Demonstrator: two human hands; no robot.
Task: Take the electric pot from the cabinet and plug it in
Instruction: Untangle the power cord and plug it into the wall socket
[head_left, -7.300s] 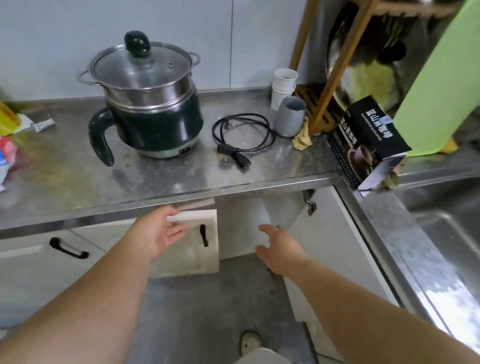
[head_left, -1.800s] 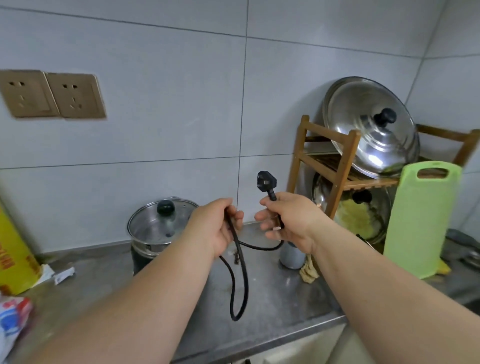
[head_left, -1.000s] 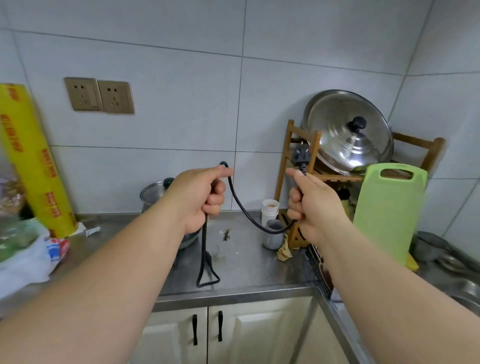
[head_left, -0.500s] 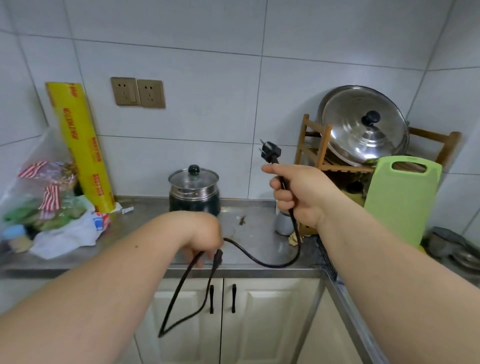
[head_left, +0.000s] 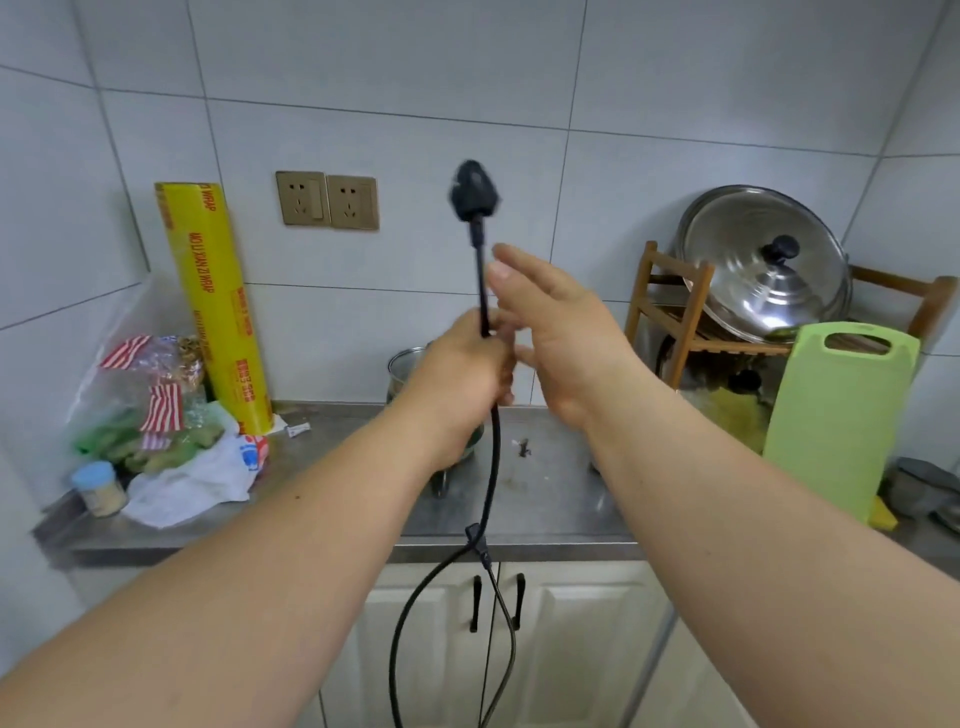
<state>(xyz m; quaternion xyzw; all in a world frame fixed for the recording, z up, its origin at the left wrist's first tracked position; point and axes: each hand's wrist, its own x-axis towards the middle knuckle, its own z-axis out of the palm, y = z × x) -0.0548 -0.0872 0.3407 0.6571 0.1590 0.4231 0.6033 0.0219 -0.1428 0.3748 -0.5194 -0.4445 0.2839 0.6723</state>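
Observation:
My left hand (head_left: 467, 371) is closed around the black power cord (head_left: 491, 467), held upright in front of me. The wall plug (head_left: 474, 195) sticks up above that fist, blurred, to the right of the two gold wall sockets (head_left: 327, 200). My right hand (head_left: 556, 327) is beside the cord with fingers spread, holding nothing. The cord's lower part hangs in a loop in front of the white cabinet doors (head_left: 571, 623). The electric pot (head_left: 408, 366) stands on the steel counter (head_left: 550, 499), mostly hidden behind my left hand.
A yellow cling-wrap roll (head_left: 213, 306) leans on the wall at left, beside plastic bags of food (head_left: 150, 415) and a small jar (head_left: 98, 488). At right a wooden rack (head_left: 675, 312) holds a steel lid (head_left: 763, 260); a green cutting board (head_left: 836, 415) leans there.
My left hand rose from counter level and took the cord just below the plug. My right hand let go of the cord and opened. The plug now stands higher, nearer the sockets.

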